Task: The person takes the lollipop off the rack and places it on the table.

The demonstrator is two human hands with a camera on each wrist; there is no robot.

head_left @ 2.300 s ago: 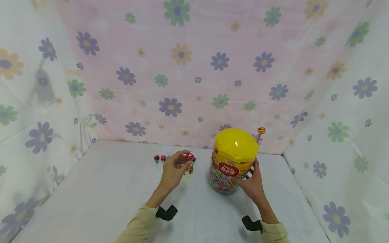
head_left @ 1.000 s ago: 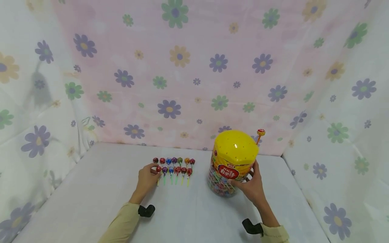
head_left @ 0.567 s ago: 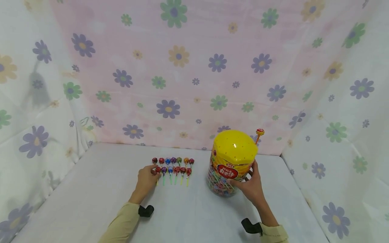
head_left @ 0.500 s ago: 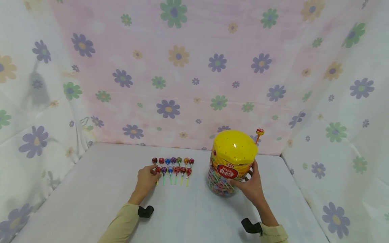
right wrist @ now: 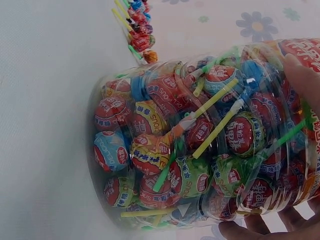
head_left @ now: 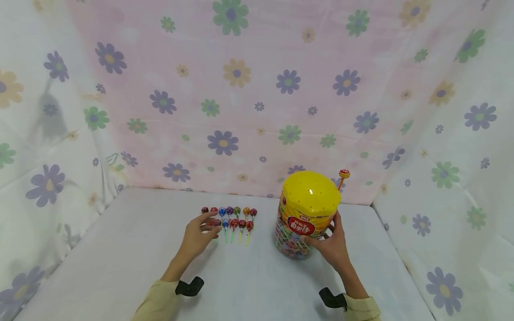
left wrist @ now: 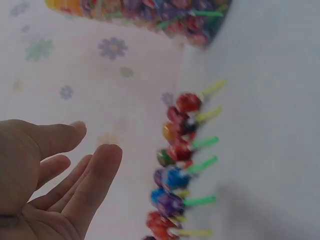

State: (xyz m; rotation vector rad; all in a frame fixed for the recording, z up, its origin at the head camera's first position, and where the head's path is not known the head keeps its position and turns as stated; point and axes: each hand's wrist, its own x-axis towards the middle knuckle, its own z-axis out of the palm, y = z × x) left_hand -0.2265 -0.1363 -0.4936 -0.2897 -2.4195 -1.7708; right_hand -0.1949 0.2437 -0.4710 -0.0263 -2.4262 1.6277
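Note:
My left hand [head_left: 198, 236] hovers by the left end of two rows of wrapped lollipops, its fingers loosely bent. In the left wrist view nothing lies between thumb and fingers, and the lollipops [left wrist: 171, 204] are apart from the hand. The front row [head_left: 234, 224] has its sticks pointing toward me; the back row [head_left: 230, 211] lies just behind. The left hand covers part of the leftmost front ones. My right hand [head_left: 333, 245] grips the side of a big clear jar [head_left: 295, 243] with a yellow lid [head_left: 311, 191]. Many lollipops fill the jar [right wrist: 200, 150].
A red-and-yellow lollipop shape [head_left: 344, 174] on an orange stick rises beside the lid. The white tabletop [head_left: 241, 285] meets a flowered cloth backdrop [head_left: 257, 89] behind and at both sides. Each wrist wears a black device.
My left hand carried a red lollipop to the left, set it at the front row's left end, then let go and lifted slightly right. My right hand stays on the jar.

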